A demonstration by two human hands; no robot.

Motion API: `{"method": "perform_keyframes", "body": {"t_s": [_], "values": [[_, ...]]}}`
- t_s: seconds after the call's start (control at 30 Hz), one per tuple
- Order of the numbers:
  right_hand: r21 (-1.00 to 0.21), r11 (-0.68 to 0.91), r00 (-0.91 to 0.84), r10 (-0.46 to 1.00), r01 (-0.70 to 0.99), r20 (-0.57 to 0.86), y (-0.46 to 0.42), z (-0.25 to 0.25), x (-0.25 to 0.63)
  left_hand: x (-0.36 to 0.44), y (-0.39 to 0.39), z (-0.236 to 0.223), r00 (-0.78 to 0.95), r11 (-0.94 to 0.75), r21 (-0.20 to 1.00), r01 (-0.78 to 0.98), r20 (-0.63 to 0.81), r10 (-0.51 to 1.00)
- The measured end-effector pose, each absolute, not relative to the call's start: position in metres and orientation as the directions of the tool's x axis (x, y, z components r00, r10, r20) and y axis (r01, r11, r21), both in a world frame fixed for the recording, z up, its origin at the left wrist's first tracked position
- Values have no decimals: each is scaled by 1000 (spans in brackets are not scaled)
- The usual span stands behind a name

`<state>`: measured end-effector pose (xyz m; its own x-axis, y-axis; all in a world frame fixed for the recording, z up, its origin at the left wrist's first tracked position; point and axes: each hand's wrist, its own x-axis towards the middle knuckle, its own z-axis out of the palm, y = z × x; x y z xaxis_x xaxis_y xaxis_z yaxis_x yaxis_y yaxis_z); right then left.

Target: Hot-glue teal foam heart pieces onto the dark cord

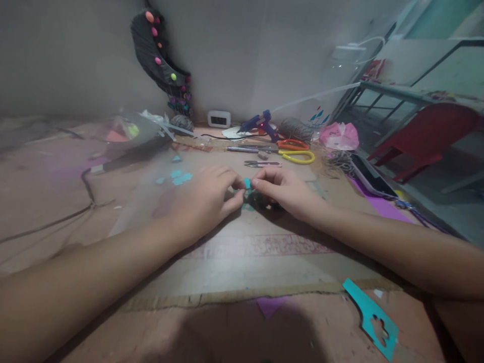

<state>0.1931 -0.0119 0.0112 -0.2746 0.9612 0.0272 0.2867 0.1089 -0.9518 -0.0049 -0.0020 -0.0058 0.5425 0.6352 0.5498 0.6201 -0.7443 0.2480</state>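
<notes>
Between my two hands, over the middle of the board, is a small turquoise foam or paper piece (247, 183). My left hand (212, 194) closes on its left edge with thumb and fingertips. From the other side my right hand (283, 189) pinches it between thumb and forefinger. Its exact shape is mostly covered by the fingers. A few turquoise flower-shaped cutouts (180, 177) lie left of my left hand. Just beyond my hands rest small snips (262, 164). At the lower right lies a turquoise sheet scrap (372, 320) with a flower-shaped hole.
A cardboard work board (227, 275) spans the table. Behind it are a blue glue gun (260, 125), scissors with orange and yellow handles (297, 152), grey yarn (295, 129) and a small digital clock (219, 119). A phone (372, 174) lies right; a black crescent decoration (151, 50) hangs on the wall.
</notes>
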Motion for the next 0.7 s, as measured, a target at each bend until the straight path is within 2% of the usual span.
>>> {"method": "perform_keyframes", "body": {"t_s": [0.5, 0.6, 0.7], "values": [[-971, 71, -278, 960, 228, 5, -10, 9, 193, -6, -1, -7, 562, -760, 260, 596, 540, 626], [-972, 61, -254, 967, 225, 2, -9, 10, 193, -5, -2, -9, 534, -753, 324, 573, 549, 643], [-971, 57, -232, 973, 234, 1, -8, 9, 194, -5, -4, -10, 470, -716, 468, 518, 543, 696]]}}
